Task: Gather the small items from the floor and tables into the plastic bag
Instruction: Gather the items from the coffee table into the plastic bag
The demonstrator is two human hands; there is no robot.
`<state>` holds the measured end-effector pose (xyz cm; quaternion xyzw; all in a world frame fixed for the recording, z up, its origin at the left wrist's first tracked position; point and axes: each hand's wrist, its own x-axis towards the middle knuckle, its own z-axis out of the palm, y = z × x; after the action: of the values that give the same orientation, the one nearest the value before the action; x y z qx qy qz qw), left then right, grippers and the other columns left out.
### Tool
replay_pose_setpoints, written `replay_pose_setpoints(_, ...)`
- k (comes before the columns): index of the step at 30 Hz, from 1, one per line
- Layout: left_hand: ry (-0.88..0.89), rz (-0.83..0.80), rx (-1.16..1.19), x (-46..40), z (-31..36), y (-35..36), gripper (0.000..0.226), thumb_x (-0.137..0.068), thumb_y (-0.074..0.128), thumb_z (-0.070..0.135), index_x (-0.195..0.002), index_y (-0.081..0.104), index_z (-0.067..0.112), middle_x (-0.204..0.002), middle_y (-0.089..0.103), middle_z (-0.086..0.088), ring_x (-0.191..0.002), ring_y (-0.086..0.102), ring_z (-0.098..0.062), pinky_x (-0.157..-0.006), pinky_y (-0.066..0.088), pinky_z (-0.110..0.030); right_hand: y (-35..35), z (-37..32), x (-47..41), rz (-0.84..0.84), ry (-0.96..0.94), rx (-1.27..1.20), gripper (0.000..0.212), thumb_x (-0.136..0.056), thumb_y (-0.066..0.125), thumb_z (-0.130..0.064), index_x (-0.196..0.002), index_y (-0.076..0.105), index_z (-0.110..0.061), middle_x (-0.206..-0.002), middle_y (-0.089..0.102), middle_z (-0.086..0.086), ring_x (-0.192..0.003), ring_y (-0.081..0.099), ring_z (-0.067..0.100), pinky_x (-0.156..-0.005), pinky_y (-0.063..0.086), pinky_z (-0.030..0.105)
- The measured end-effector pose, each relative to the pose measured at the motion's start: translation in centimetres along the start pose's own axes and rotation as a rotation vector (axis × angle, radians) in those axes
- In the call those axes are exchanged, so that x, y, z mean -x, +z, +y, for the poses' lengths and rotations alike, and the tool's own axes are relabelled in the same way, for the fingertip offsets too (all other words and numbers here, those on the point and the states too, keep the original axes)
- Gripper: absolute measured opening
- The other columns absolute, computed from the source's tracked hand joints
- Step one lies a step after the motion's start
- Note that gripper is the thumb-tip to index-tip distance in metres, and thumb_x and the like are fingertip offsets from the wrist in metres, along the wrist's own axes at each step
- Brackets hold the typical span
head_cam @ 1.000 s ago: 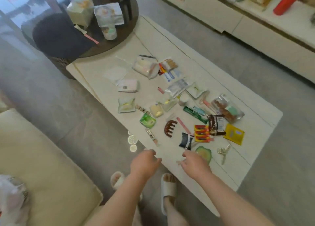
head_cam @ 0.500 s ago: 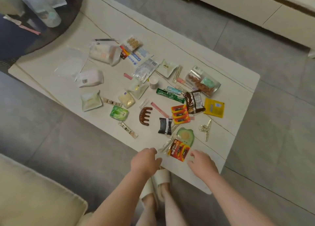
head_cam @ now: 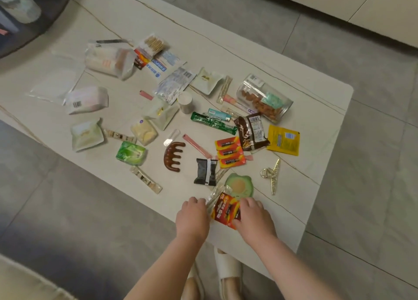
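Near table edge, both hands (head_cam: 255, 218) pinch red battery pack (head_cam: 225, 211) (lettering unreadable).

Your arms come in bare from the bottom edge, no sleeves, no watch, no rings or bands that can be made out. Left hand (head_cam: 192, 218) and right hand (head_cam: 254, 218) both ungloved. On your feet, pale cream open-toe slides: right slipper (head_cam: 227, 269) with a broad smooth strap; left slipper (head_cam: 195, 277) mostly hidden behind your forearm.
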<state>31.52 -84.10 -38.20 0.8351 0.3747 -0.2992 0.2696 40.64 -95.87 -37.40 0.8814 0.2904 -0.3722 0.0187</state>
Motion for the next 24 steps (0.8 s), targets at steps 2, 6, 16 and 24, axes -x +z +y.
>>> replay_pose_setpoints(2,-0.022,0.061,-0.003,-1.2,0.0,0.9,0.040,-0.095,0.044,0.019,-0.134,0.045,0.020,-0.128,0.050,-0.004,-0.115,0.047,-0.022,-0.093,0.046,-0.032,1.0,-0.3,-1.3,0.039,-0.057,0.044,0.058,-0.090,0.057,-0.040,-0.139,0.034,-0.018,-0.139,0.042,0.001,-0.127,0.039,0.019,-0.104,0.039,0.031)
replay_pose_setpoints(6,-0.052,0.115,0.011,-2.5,0.1,2.3,0.037,-0.096,0.044,0.022,-0.132,0.046,0.020,-0.125,0.051,-0.004,-0.112,0.048,-0.021,-0.090,0.045,-0.031,2.7,-0.4,-2.7,0.114,-0.084,0.097,0.061,-0.089,0.058,-0.040,-0.140,0.031,-0.019,-0.140,0.040,0.002,-0.130,0.036,0.021,-0.104,0.034,0.033)
replay_pose_setpoints(16,-0.102,0.148,0.065,-3.8,0.2,3.4,0.020,-0.095,0.044,0.023,-0.113,0.052,0.016,-0.111,0.054,-0.005,-0.100,0.054,-0.023,-0.077,0.047,-0.033,3.6,0.8,-3.4,0.146,-0.090,0.072,0.051,-0.082,0.063,-0.048,-0.121,0.045,-0.020,-0.123,0.049,0.002,-0.118,0.044,0.022,-0.098,0.034,0.034)
replay_pose_setpoints(24,-0.070,0.125,0.149,-2.5,1.8,3.3,0.015,-0.094,0.037,0.018,-0.106,0.046,0.014,-0.106,0.051,-0.006,-0.090,0.053,-0.024,-0.080,0.048,-0.035,2.0,4.4,-0.8,0.119,-0.030,-0.136,0.030,-0.090,0.058,-0.038,-0.111,0.049,-0.019,-0.112,0.053,-0.003,-0.106,0.050,0.016,-0.088,0.041,0.027)
